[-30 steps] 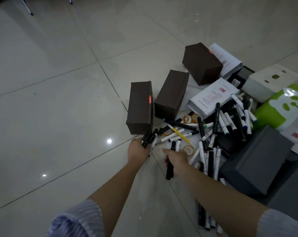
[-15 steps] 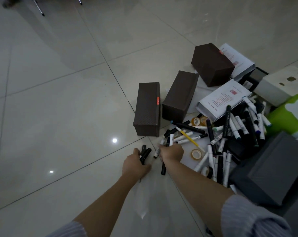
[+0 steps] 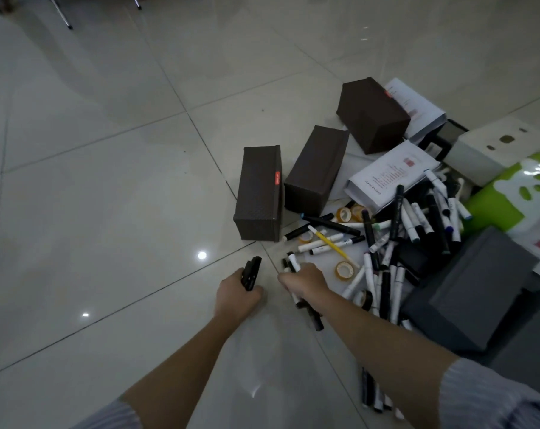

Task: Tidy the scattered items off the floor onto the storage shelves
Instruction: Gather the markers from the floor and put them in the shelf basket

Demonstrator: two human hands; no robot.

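Glossy pale floor tiles (image 3: pixel 107 212) carry the clutter; left hand (image 3: pixel 236 297) grips a bundle of black markers (image 3: pixel 250 274) just above the floor; right hand (image 3: pixel 309 283) clutches black-and-white markers (image 3: pixel 295 263); beyond stand three brown boxes (image 3: pixel 259 193); rightward sprawls the marker pile (image 3: pixel 417 224), tape rolls (image 3: pixel 344 269), a grey box (image 3: pixel 467 289).

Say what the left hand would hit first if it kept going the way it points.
Probably the nearest brown box. The left hand, gripping black markers, points up and slightly right, and bare floor lies between. Depth is unclear, so it could pass above.
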